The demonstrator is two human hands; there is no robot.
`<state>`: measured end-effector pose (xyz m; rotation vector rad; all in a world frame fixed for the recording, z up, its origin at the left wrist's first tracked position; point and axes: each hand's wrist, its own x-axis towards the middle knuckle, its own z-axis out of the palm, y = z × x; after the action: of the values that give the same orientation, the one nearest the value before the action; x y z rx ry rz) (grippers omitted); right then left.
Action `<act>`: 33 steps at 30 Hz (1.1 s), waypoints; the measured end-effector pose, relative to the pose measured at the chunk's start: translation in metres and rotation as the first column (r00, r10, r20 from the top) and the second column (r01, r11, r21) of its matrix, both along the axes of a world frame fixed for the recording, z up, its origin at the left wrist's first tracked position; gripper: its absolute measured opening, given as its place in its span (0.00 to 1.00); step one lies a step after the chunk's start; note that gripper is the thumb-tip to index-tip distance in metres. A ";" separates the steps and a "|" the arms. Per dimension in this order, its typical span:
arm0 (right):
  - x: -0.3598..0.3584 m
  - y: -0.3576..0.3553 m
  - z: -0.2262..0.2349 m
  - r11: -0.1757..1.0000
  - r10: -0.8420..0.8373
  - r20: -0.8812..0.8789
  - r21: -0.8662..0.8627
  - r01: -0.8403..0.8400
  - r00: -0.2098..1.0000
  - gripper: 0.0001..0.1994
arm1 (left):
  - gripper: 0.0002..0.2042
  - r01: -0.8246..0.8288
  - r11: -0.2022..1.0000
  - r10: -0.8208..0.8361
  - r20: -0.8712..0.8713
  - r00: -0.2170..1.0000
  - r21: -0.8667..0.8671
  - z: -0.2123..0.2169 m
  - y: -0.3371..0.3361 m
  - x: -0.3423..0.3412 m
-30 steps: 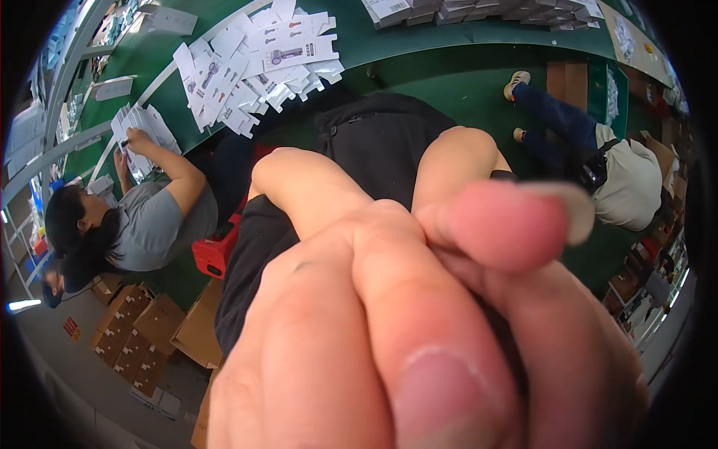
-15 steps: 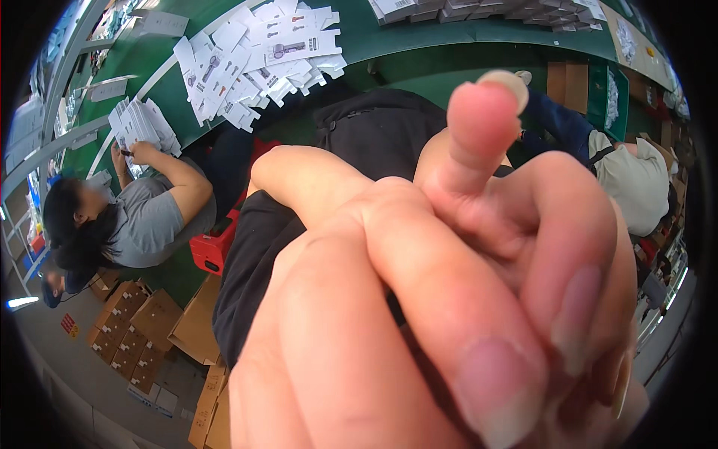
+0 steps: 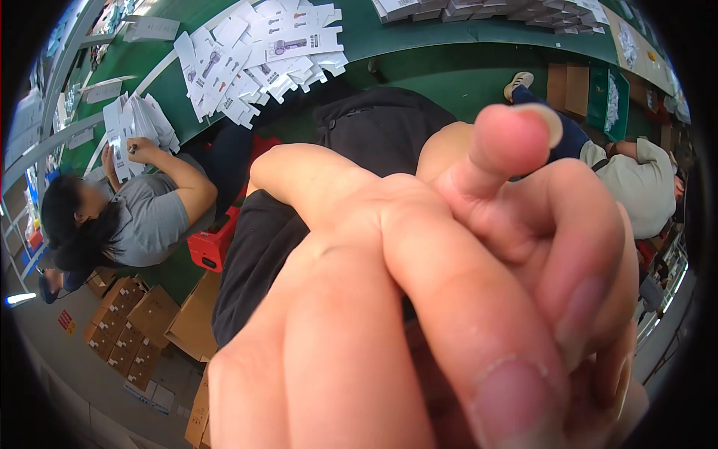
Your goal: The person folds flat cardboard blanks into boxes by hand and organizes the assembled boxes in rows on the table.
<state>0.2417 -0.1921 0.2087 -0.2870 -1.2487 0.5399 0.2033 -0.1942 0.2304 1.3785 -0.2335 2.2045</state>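
Observation:
Both my hands are raised very close to the camera and fill the middle and lower right of the view. My left hand (image 3: 336, 314) shows its back, with long fingers stretched downward and nothing seen in them. Just right of it, partly behind it, my right hand (image 3: 516, 217) has its thumb sticking up and its fingers loosely bent towards the palm. No object shows between the right thumb and fingers. The two hands overlap; whether they touch is unclear, and some fingertips are cut off or hidden. Black clothing (image 3: 381, 131) shows behind them.
Flat white printed cartons (image 3: 262, 60) lie piled on a green table (image 3: 479, 41), with stacked white boxes (image 3: 486, 11) farther right. A co-worker in grey (image 3: 153, 221) handles white cartons (image 3: 134, 127) at left. Another person (image 3: 636, 183) is at right. Brown boxes (image 3: 153, 314) stand lower left.
My hands have shifted slightly right and down, and my right thumb has moved right. The person at right has moved, and a shoe now shows there.

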 end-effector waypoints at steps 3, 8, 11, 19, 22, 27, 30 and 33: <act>-0.001 0.000 0.001 0.999 0.037 -0.032 -0.015 -0.037 0.999 0.18 | 0.22 -0.010 1.000 0.010 -0.005 1.000 0.004 -0.005 0.004 0.004; -0.003 0.000 0.001 0.996 0.081 -0.086 -0.038 -0.085 0.993 0.17 | 0.21 -0.012 1.000 0.012 -0.012 1.000 0.012 -0.004 0.001 -0.006; -0.007 0.001 0.003 0.990 0.125 -0.120 -0.046 -0.131 0.985 0.17 | 0.21 -0.029 0.999 0.030 -0.018 0.999 0.020 -0.002 -0.001 -0.013; -0.017 -0.003 0.000 0.969 0.213 -0.224 -0.075 -0.235 0.951 0.15 | 0.20 -0.058 0.998 0.059 -0.046 0.997 0.026 0.016 -0.028 -0.086; -0.028 -0.011 0.018 0.952 0.273 -0.261 -0.069 -0.300 0.926 0.15 | 0.20 -0.094 0.995 0.097 -0.056 0.994 0.043 0.005 -0.009 -0.074; -0.016 0.046 -0.154 0.665 0.134 0.385 -0.718 0.205 0.913 0.19 | 0.15 -0.406 0.912 0.305 -0.554 0.774 -0.065 -0.096 0.038 -0.094; 0.002 0.073 -0.248 0.639 0.124 0.647 -0.632 0.438 0.753 0.23 | 0.19 -0.587 0.800 0.247 -0.824 0.509 -0.123 -0.177 0.068 -0.115; 0.009 0.093 -0.291 0.652 0.180 0.735 -0.586 0.480 0.654 0.27 | 0.22 -0.760 0.585 -0.024 -0.943 0.332 -0.283 -0.261 0.086 -0.153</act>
<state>0.2510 -0.0992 -0.0827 -1.4791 -1.7167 0.8032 0.0501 -0.1080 -0.0306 1.9748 1.4148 1.1737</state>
